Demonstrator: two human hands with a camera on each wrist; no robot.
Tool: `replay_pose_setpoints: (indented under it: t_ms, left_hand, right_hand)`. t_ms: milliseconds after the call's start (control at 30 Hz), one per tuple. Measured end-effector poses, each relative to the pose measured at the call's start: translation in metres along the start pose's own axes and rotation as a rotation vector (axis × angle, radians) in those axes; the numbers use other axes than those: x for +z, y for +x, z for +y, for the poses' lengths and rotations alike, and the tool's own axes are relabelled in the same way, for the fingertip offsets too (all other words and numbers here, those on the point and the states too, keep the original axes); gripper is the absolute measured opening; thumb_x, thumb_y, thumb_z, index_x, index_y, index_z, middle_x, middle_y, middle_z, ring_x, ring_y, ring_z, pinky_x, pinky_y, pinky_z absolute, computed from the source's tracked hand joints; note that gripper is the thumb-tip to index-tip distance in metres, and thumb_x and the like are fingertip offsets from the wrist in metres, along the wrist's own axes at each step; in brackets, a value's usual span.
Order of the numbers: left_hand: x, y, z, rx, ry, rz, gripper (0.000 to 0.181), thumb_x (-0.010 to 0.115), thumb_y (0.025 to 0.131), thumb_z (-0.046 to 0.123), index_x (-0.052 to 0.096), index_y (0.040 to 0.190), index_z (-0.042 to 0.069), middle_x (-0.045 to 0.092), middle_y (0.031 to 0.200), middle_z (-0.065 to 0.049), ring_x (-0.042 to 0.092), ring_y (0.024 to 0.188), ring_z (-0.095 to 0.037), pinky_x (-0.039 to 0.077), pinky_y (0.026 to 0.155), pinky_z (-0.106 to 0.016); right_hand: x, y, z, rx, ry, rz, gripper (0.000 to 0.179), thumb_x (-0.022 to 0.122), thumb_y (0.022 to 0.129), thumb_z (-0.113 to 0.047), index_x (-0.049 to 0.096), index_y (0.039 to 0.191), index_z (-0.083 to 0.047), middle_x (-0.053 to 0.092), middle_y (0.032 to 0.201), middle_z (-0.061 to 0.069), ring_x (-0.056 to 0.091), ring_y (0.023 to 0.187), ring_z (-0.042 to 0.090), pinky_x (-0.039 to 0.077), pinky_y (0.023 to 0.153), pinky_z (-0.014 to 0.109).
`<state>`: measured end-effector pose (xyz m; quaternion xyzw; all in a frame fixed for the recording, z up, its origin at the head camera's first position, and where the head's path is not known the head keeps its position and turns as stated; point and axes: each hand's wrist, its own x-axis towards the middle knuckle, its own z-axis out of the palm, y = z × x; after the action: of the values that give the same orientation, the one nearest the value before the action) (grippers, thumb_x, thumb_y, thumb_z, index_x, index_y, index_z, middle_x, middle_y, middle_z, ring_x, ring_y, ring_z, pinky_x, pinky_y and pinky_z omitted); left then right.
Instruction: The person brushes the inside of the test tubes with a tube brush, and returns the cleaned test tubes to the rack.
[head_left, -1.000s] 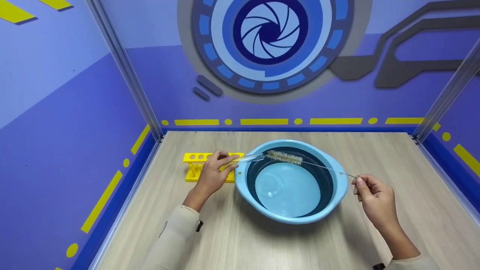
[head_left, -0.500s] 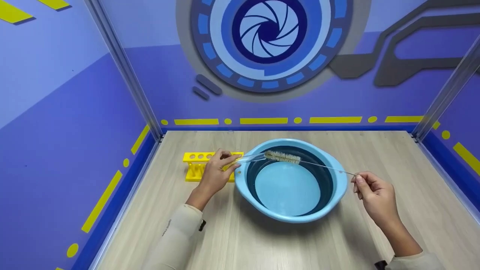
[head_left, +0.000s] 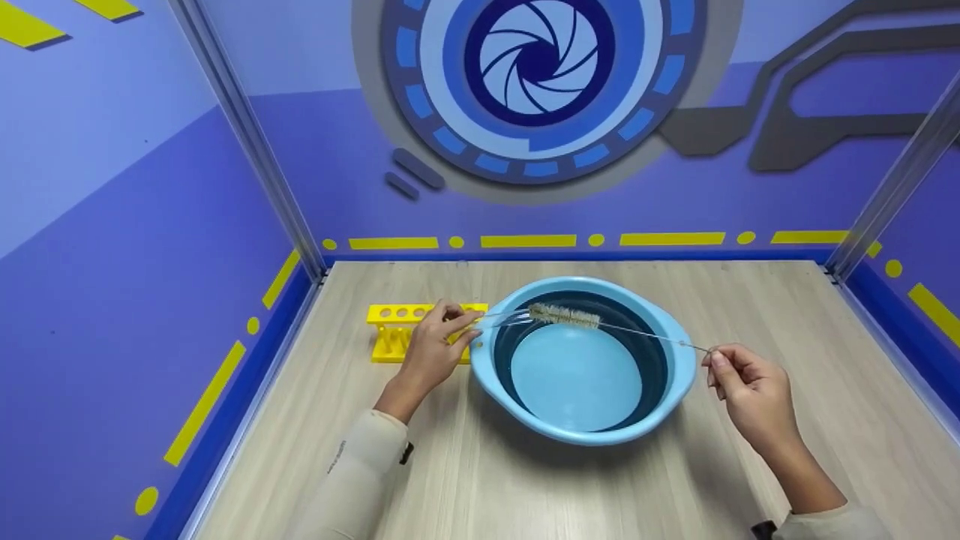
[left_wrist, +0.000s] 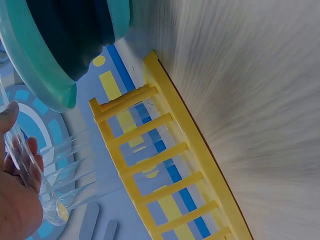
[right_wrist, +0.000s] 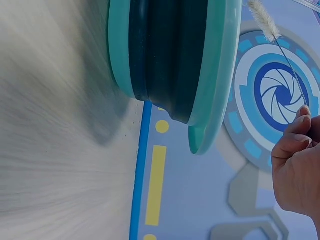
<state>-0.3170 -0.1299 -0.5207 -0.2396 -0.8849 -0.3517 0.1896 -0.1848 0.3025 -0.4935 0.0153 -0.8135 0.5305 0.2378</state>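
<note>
In the head view my left hand holds a clear glass test tube over the basin's left rim, its mouth towards the right. The left wrist view shows the tube's rounded end beside the palm. My right hand, right of the basin, pinches the thin wire handle of a test tube brush. Its pale bristle head is level with the tube's mouth, above the basin; whether the tip is inside I cannot tell. The right wrist view also shows the bristles up in the air.
Below the brush stands a light blue basin with dark inner walls. A yellow test tube rack is behind my left hand, partly hidden by it. Several clear tubes stick out of the rack. Patterned blue walls enclose the wooden table.
The brush has shifted slightly left, closer to the tube's mouth, with the right hand a little higher. Both hands keep their hold, and the last half second shows almost no movement.
</note>
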Motion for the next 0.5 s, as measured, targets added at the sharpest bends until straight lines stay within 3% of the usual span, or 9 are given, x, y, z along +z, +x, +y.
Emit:
replay_pose_setpoints:
  t_ms: [500]
  left_hand:
    - [0.0031,-0.0013,0.0005,0.004,-0.056,0.014,0.036,0.076,0.100,0.024,0.075,0.136,0.021,0.065,0.121,-0.004,0.064,0.111,-0.019,0.062,0.099,-0.032]
  right_hand:
    - [-0.0031,-0.0009,-0.0003,-0.008,-0.008,0.002,0.023,0.057,0.109,-0.003,0.071,0.091,0.001,0.059,0.068,-0.005,0.052,0.058,0.010,0.043,0.053,0.024]
